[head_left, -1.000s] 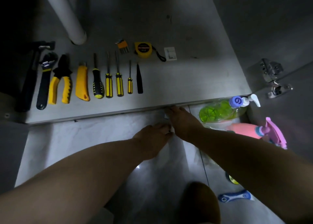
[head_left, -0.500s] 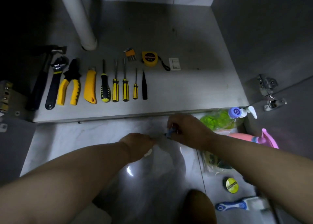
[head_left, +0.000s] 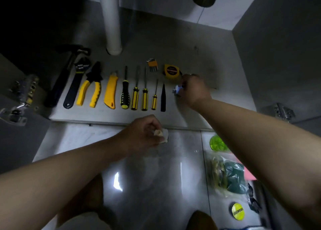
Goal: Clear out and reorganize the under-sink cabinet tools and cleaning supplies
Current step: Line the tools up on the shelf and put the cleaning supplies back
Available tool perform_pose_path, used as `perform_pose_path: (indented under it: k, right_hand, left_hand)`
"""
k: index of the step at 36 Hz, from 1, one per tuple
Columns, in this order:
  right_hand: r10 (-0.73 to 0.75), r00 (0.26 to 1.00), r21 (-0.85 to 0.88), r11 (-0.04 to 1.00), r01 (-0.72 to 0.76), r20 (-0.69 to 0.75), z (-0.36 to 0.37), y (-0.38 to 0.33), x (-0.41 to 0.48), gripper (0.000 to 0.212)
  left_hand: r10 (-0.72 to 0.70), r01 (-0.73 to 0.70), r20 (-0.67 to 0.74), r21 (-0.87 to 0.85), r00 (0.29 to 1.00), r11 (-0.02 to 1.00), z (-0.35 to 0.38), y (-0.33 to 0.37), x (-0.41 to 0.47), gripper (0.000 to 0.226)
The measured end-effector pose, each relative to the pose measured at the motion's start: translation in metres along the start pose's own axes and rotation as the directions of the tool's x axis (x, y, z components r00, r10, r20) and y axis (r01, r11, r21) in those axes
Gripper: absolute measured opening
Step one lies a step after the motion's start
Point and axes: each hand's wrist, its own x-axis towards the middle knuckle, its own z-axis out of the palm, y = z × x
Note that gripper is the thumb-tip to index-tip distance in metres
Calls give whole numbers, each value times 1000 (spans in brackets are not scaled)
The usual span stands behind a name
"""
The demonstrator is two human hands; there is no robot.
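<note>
Tools lie in a row on the cabinet floor [head_left: 199,56]: hammer [head_left: 62,78], wrench [head_left: 76,83], yellow pliers [head_left: 92,89], yellow utility knife [head_left: 110,92], several screwdrivers [head_left: 135,92], a black pick [head_left: 163,97]. Behind them sit hex keys [head_left: 152,65] and a yellow tape measure [head_left: 171,71]. My right hand [head_left: 192,90] is over the cabinet floor right of the pick, pinching a small shiny bluish item [head_left: 178,90]. At the cabinet's front edge, my left hand [head_left: 145,134] holds a small white piece [head_left: 164,135].
A white drain pipe [head_left: 112,21] stands at the back. Door hinges show at the left [head_left: 20,97] and the right [head_left: 283,110]. On the tile floor at right lie a green bottle [head_left: 217,143], a bag of scrubbers [head_left: 229,176] and a round yellow tin [head_left: 238,211].
My right hand rose from the tile floor into the cabinet with the small item, stopping right of the pick. My left hand stayed at the cabinet's front edge. The camera tilted forward.
</note>
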Motion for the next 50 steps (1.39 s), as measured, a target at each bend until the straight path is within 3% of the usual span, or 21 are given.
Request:
perform_pose_path:
  k: [10, 15, 19, 24, 32, 37, 40, 42, 45, 47, 50]
  right_hand:
    - [21, 1000, -4, 1000, -21, 0, 4, -4, 6, 25]
    - [-45, 992, 49, 998, 50, -115, -7, -4, -22, 32]
    - [-161, 987, 302, 942, 147, 20, -17, -10, -57, 22]
    - [-160, 970, 472, 880, 57, 181, -22, -12, -88, 23]
    - [-156, 985, 616, 784, 76, 78, -10, -9, -104, 23]
    - [-82, 994, 611, 792, 25, 66, 1, -5, -102, 13]
    - [-3, 1000, 560, 828, -7, 17, 7, -4, -96, 10]
    - [35, 998, 462, 887, -11, -43, 8, -1, -90, 10]
    - [80, 993, 336, 941, -45, -92, 6, 6, -80, 5]
    - [97, 991, 274, 959, -67, -94, 5, 8, -73, 6]
    - [98, 992, 208, 975, -81, -74, 4, 7, -65, 10]
  left_hand:
    - [54, -73, -160, -117, 986, 991, -14, 13, 12, 26]
    - [56, -88, -233, -128, 971, 988, -9, 15, 20, 26]
    - [50, -94, -259, -161, 965, 982, -1, 20, 26, 37]
    - [78, -113, -268, -119, 960, 987, 8, 26, 28, 34]
    - [90, -127, -276, -119, 957, 985, 10, 24, 26, 37]
    - [92, -122, -242, -113, 966, 986, 8, 16, 28, 42]
    - [139, -125, -249, 69, 959, 990, 12, 8, 31, 45]
    - [224, -123, -252, 361, 941, 924, 14, -3, 31, 43]
    - [355, -145, -153, 714, 922, 685, 13, -18, 23, 37]
    - [383, -184, -40, 828, 923, 529, 13, -25, 18, 42]
    - [391, -203, 28, 887, 920, 415, 14, -28, 14, 49]
